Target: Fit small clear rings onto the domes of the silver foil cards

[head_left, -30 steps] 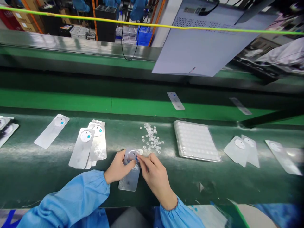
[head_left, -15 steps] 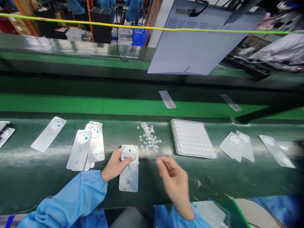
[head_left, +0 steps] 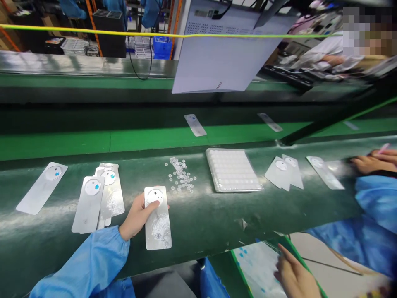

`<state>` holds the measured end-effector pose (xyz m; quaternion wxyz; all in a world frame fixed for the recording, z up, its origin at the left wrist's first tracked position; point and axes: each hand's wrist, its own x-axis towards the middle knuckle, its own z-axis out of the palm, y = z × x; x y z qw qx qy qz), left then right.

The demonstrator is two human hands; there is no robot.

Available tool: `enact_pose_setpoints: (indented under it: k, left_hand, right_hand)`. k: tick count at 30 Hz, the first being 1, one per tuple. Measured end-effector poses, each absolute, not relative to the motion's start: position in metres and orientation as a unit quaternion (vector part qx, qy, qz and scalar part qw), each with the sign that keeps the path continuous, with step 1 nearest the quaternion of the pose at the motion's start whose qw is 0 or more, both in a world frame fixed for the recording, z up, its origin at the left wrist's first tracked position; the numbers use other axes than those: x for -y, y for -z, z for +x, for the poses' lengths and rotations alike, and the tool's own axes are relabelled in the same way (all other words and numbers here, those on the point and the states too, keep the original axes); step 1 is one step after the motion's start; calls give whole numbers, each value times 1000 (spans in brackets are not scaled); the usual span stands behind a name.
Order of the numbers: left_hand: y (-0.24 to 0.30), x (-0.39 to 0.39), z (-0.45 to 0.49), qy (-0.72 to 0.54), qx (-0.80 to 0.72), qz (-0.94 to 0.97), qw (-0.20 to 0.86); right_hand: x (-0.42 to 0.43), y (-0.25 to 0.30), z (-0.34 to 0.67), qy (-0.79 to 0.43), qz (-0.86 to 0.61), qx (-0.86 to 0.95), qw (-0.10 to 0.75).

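My left hand is closed around the left edge of a thin silvery metal plate, its thumb on the white round area near the top. That area has a small dark hole. At the lower right my right hand is over a green-rimmed bin, its index finger stretched out and nothing visible in it. Inside the bin lie clear film and small blue bits. Small clear rings are scattered beyond the held plate.
Left of my hand lie a stack of similar plates and a single plate, with blue marks. A clear tray and more plates lie to the right. A co-worker's hands are at the far right, beyond a dark post.
My right hand has moved from beside the held plate down and right to the bin; the blue bit at its fingertips no longer shows. The view has swung right. My left hand keeps the plate.
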<state>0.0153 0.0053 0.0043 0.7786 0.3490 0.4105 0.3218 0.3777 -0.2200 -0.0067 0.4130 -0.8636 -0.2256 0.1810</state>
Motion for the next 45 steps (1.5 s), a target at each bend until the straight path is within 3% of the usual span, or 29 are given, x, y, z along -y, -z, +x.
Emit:
enact_pose_setpoints:
  k: [4,8,10,12,16,20,32,39,45]
  left_hand:
    - [-3,-3,14,-321,-409,385,763]
    - [2,3,14,-369,-431,499,655]
    - [3,5,15,-372,-443,556,596]
    - [2,5,16,-354,-443,593,572]
    - [-3,4,17,-337,-410,581,617]
    - [-4,3,16,-332,-385,555,658]
    - [-3,2,14,-295,-390,544,682]
    - [0,8,16,-300,-428,550,651]
    - [1,10,17,-315,-415,566,639]
  right_hand:
    - [162,-17,318,-361,-744,206,524]
    - [99,-23,253,-461,-643,311,526]
    - [76,-17,227,-428,-624,397,519]
    - [62,-11,208,-318,-610,506,521]
    - [54,-7,195,-103,-504,693,505]
    - [54,-8,198,-65,-467,757,453]
    - [58,-30,192,-304,-608,633,370]
    - [59,-24,189,-528,-604,436,408]
    - [57,-30,191,-538,-594,422,424]
